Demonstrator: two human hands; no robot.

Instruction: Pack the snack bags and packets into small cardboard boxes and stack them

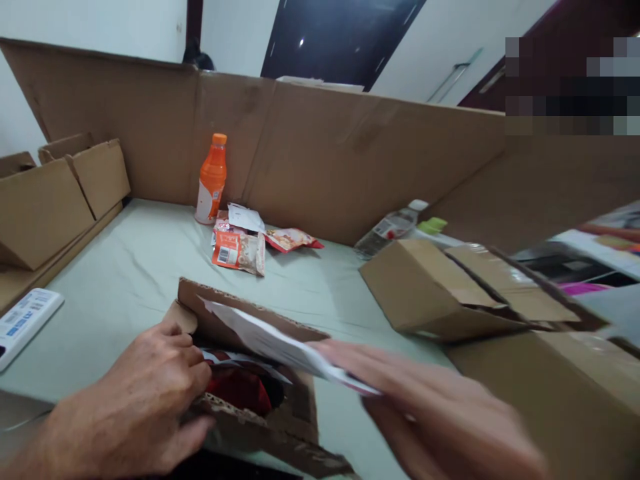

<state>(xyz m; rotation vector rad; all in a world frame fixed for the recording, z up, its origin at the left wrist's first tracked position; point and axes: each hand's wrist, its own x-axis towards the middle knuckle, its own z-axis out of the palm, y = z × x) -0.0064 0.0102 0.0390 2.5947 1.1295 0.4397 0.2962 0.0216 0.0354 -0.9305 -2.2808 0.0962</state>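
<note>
An open cardboard box (300,437) stands close in front of me, with a red packet (245,390) and a red-and-white piece inside. My left hand (145,390) is at the left side of this box, fingers curled over its edge and thumb against the near wall. Above the opening, my right hand (425,400) pinches a flat white packet or paper sheet (270,337), which tilts across the box toward the far flap. Motion blurs the right hand, and its thumb is mostly hidden underneath.
Farther back are an orange drink bottle (213,180), several snack packets (240,252) and a tilted clear bottle (390,230). Cardboard boxes flank both sides, on the left (47,207) and right (435,287). A white device (30,323) lies left. A tall cardboard wall (320,160) closes the back.
</note>
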